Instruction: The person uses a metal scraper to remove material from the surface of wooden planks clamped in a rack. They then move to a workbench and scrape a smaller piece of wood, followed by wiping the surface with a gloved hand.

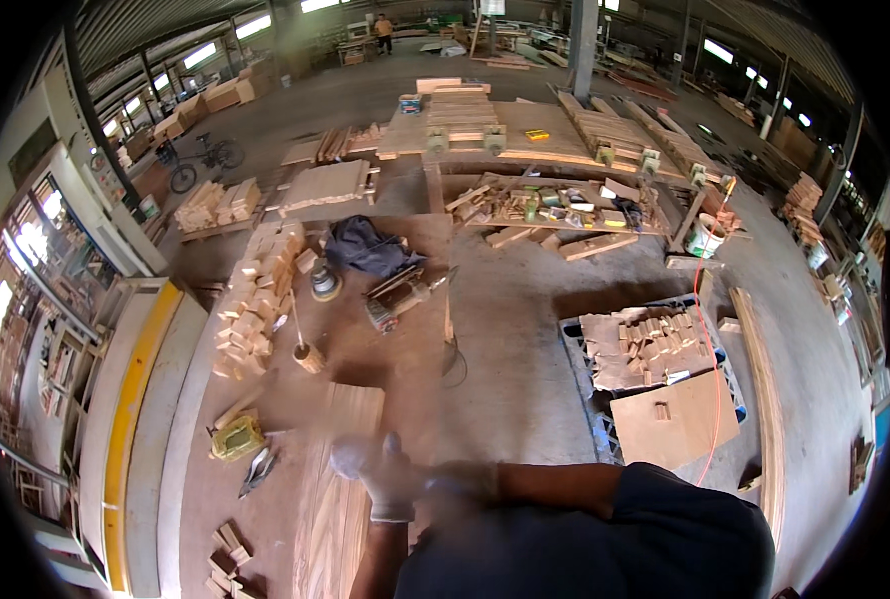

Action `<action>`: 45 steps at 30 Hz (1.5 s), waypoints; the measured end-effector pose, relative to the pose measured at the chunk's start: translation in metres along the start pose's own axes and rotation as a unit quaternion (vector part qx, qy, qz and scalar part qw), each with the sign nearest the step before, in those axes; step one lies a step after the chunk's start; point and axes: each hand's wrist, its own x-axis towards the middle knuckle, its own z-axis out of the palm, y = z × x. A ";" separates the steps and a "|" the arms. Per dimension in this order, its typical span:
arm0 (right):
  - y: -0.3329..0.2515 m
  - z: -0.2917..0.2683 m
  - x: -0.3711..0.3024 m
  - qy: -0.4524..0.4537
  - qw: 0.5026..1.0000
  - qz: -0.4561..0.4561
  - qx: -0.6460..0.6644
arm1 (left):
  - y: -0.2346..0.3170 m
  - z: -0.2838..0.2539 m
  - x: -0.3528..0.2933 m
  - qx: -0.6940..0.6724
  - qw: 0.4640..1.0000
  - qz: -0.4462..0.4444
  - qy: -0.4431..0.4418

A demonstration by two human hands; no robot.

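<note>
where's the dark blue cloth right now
In the head view the dark blue cloth lies crumpled at the far end of the workbench, left of centre, between the stacked wood blocks and the power tool.

Gloved hands (390,477) meet over the near end of a long board (337,469) lying on the workbench (385,339). Left of the board sit small tools (240,444); farther along that left side runs a row of wood blocks (255,299). Beyond the board lies a power sander (400,298), a bundled cloth (365,248) behind it. Right of the bench, on the floor, a crate (655,369) holds offcuts.
</note>
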 end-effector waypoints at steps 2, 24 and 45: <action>0.000 0.009 0.003 0.043 0.991 -0.057 -0.111 | -0.019 -0.010 0.008 0.016 0.998 0.048 0.045; -0.048 0.084 -0.029 0.207 0.875 -0.078 -0.431 | 0.071 -0.027 -0.031 -0.038 0.998 -0.026 -0.046; -0.044 0.074 -0.031 0.227 0.870 -0.204 -0.387 | 0.045 -0.040 -0.019 -0.207 0.968 -0.079 0.119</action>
